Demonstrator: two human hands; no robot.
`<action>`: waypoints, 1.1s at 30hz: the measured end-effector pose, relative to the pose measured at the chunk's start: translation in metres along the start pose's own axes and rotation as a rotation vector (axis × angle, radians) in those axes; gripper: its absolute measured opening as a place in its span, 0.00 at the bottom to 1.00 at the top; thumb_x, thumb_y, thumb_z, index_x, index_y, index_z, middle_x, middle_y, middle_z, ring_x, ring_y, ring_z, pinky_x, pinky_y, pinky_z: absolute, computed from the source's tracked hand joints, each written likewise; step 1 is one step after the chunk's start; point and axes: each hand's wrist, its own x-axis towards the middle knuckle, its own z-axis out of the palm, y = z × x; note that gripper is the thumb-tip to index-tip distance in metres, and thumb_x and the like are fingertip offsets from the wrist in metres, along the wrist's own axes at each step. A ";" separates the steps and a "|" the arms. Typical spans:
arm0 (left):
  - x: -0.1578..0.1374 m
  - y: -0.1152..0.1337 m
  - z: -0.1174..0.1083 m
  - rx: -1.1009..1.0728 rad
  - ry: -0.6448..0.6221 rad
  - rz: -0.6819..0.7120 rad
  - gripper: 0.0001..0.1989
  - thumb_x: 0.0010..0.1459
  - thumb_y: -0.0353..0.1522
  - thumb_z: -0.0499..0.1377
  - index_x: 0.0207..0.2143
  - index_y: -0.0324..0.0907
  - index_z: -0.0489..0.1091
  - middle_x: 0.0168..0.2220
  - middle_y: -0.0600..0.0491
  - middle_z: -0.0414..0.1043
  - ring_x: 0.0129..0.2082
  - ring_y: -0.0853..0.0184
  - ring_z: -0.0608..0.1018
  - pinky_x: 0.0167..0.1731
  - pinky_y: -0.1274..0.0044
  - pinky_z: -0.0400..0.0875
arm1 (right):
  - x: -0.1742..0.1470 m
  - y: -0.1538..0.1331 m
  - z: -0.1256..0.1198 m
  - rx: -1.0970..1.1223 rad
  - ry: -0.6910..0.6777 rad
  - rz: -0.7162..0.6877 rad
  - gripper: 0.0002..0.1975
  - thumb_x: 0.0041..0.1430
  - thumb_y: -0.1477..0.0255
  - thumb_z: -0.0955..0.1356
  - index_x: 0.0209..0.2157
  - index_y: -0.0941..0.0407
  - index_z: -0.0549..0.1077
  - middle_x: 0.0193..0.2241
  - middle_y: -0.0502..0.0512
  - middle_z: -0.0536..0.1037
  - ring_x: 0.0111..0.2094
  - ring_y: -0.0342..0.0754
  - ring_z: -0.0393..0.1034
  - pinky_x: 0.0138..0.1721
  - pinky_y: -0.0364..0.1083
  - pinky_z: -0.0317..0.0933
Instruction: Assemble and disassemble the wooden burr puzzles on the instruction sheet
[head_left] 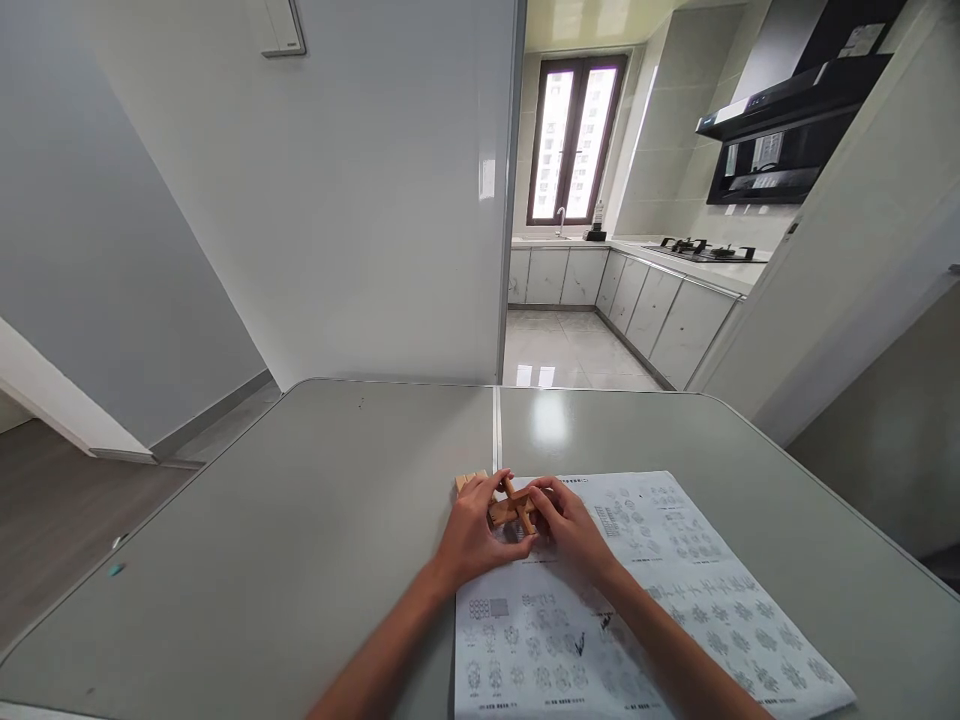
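Observation:
A partly joined wooden burr puzzle (516, 508) of light brown notched sticks is held between both hands, just above the upper left of a printed instruction sheet (667, 570). My left hand (474, 532) curls round its left side, with the thumb below and the fingers above. On the right, my right hand (568, 520) pinches it with thumb and fingertips, which cover part of the sticks. Another light wooden piece (466, 480) shows behind my left fingers; its full shape is hidden.
The grey-green table (262, 560) has a pale seam down its far half. A small teal bit (116, 569) lies near its left edge. Beyond the table are a white wall (390, 200) and a doorway into a kitchen with a gas hob (709, 250).

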 end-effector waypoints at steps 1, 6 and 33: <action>0.000 -0.001 0.000 0.007 -0.001 -0.003 0.38 0.44 0.36 0.72 0.59 0.47 0.67 0.47 0.48 0.75 0.48 0.54 0.76 0.51 0.62 0.73 | 0.000 0.002 0.000 -0.007 0.001 0.004 0.26 0.59 0.44 0.69 0.39 0.54 0.73 0.25 0.49 0.74 0.22 0.44 0.63 0.23 0.43 0.57; -0.001 -0.004 0.001 -0.004 -0.035 -0.021 0.38 0.45 0.36 0.73 0.59 0.48 0.68 0.48 0.47 0.75 0.49 0.53 0.77 0.52 0.61 0.72 | 0.001 0.005 0.000 -0.013 0.014 0.007 0.27 0.59 0.43 0.69 0.38 0.54 0.73 0.26 0.50 0.76 0.21 0.44 0.63 0.22 0.43 0.57; 0.001 0.000 -0.003 -0.225 -0.012 -0.137 0.37 0.47 0.33 0.69 0.61 0.47 0.68 0.52 0.49 0.79 0.50 0.57 0.81 0.51 0.65 0.78 | 0.000 -0.015 -0.004 0.272 0.031 0.126 0.22 0.51 0.51 0.77 0.32 0.55 0.73 0.20 0.44 0.68 0.19 0.41 0.58 0.21 0.43 0.52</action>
